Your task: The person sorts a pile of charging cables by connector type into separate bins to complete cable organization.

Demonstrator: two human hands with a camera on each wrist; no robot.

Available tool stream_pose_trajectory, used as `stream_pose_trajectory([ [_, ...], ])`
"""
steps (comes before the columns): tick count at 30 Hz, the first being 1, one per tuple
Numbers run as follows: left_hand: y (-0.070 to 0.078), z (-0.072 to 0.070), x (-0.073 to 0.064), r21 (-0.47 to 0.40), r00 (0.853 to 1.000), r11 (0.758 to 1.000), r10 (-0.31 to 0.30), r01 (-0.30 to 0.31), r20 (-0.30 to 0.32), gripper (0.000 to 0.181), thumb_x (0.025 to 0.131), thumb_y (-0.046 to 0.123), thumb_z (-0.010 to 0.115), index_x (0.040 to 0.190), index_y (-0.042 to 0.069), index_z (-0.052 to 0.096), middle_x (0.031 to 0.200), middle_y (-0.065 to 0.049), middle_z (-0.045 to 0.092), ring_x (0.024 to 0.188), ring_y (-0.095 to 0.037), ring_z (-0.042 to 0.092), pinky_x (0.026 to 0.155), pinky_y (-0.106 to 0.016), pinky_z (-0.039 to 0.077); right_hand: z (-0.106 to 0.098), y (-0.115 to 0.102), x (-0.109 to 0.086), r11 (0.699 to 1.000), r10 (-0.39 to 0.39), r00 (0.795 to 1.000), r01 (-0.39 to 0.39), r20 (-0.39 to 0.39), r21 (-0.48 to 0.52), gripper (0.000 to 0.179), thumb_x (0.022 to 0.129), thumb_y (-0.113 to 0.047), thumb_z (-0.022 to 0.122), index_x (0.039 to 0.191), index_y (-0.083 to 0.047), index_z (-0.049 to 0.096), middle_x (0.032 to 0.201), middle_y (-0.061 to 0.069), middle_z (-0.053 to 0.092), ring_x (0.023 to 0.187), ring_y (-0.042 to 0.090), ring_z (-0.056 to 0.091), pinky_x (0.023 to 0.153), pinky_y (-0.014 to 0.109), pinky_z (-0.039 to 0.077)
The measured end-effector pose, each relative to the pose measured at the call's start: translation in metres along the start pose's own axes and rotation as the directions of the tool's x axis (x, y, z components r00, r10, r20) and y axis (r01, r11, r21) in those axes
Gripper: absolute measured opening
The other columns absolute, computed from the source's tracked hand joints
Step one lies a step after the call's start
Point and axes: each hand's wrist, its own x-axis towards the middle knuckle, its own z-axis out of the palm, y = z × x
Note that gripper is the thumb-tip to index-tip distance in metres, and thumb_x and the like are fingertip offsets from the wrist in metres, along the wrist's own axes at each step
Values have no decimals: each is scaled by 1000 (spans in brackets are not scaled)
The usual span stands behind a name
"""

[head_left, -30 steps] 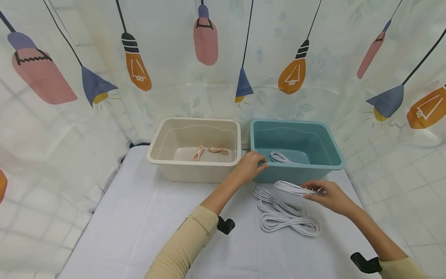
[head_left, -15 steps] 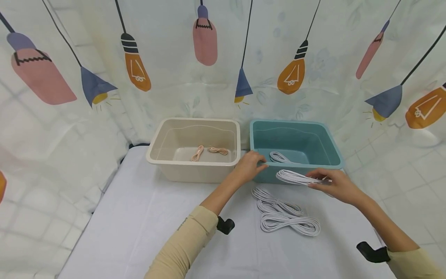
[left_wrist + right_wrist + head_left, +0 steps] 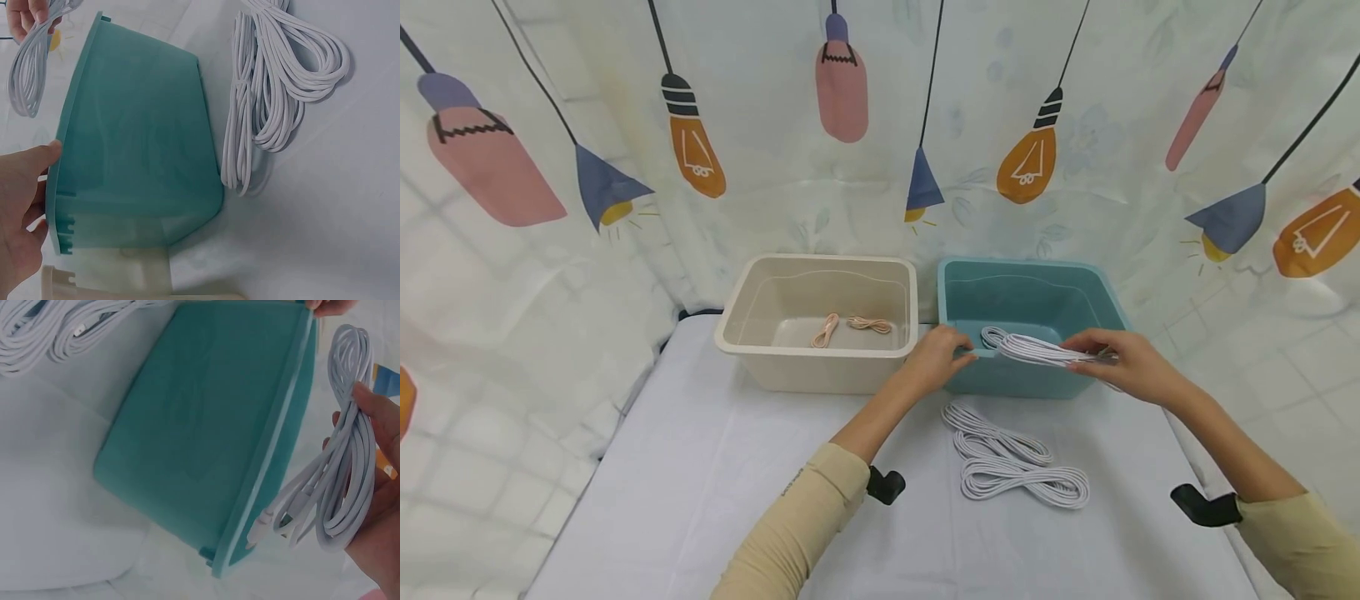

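My right hand (image 3: pixel 1127 362) pinches a bundled white cable (image 3: pixel 353 437) at its tied middle, over the front rim of the teal bin (image 3: pixel 1030 379). Connector ends of that cable dangle beside the rim in the right wrist view. At the bin's near left corner, my left hand (image 3: pixel 934 358) grips the rim, thumb outside and fingers curled over the edge (image 3: pixel 22 212). Inside the bin lies another white cable bundle (image 3: pixel 990 335), partly covered by the held one. On the table in front, more white cable bundles (image 3: pixel 1026 482) lie overlapping.
To the left stands a beige bin (image 3: pixel 816 371) with two small peach-coloured cable bundles (image 3: pixel 869 324) in it. Both bins sit at the back of the white-covered table (image 3: pixel 700 483), close to a patterned curtain (image 3: pixel 760 125).
My right hand has lifted the white cable bundle from above the table up and back to the teal bin's rim. The left hand has stayed at the rim.
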Motion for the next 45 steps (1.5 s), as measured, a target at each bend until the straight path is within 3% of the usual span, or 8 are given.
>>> stream_pose_trajectory([
  [14,1,-1,-1,-6,1000,1000,-9,9,-8,20,102,21,73,113,6,80,109,-9,77,111,-25,68,98,-35,56,-16,9,26,994,85,996,-86,-19,-71,29,92,-4,81,121,-2,76,107,9,76,93,-7,57,77,11,49],
  [21,0,1,-1,-8,1000,1000,-7,7,-14,20,102,21,72,113,5,80,110,-8,77,111,-25,68,99,-35,56,-21,14,39,992,85,996,-87,-32,-87,28,93,-5,79,120,0,76,108,14,76,92,-13,55,78,6,46],
  [23,-1,1,-1,-4,1000,1000,-5,5,-15,20,102,21,72,113,5,80,110,-8,77,111,-25,68,99,-35,56,-22,15,43,990,92,995,-95,-33,-103,27,94,-5,79,120,1,76,108,15,76,93,-7,59,78,5,46],
  [30,0,0,-1,0,1000,1000,-1,1,-14,21,103,22,72,113,6,79,111,-8,78,112,-25,68,99,-35,56,-27,14,59,976,185,983,-185,-12,-115,30,98,-10,76,124,4,73,114,25,73,102,38,68,80,11,49],
  [34,1,0,-2,-4,1000,1000,0,0,-15,20,102,22,73,112,5,80,110,-9,78,112,-26,68,99,-35,56,-27,14,67,967,227,974,-225,0,-117,33,100,-13,74,127,5,71,118,28,72,107,43,68,88,37,60],
  [37,1,0,-2,-4,1000,1000,1,-1,-15,20,102,22,73,112,5,80,110,-9,78,112,-26,68,99,-35,56,-28,17,72,963,249,969,-247,4,-113,34,101,-14,73,129,5,70,120,30,70,109,46,67,91,54,60],
  [40,1,0,-2,-5,1000,1000,1,-1,-15,20,102,21,73,113,5,79,110,-9,78,112,-26,68,99,-35,56,-28,20,76,957,273,962,-271,8,-106,36,102,-16,71,131,5,68,121,32,69,110,47,67,91,54,60],
  [45,1,0,-2,-5,1000,1000,-3,3,-13,21,103,22,72,113,6,80,110,-9,77,111,-25,68,98,-35,56,-27,23,82,946,310,950,-307,17,-99,38,103,-19,71,133,4,67,123,32,69,109,45,66,87,43,59],
])
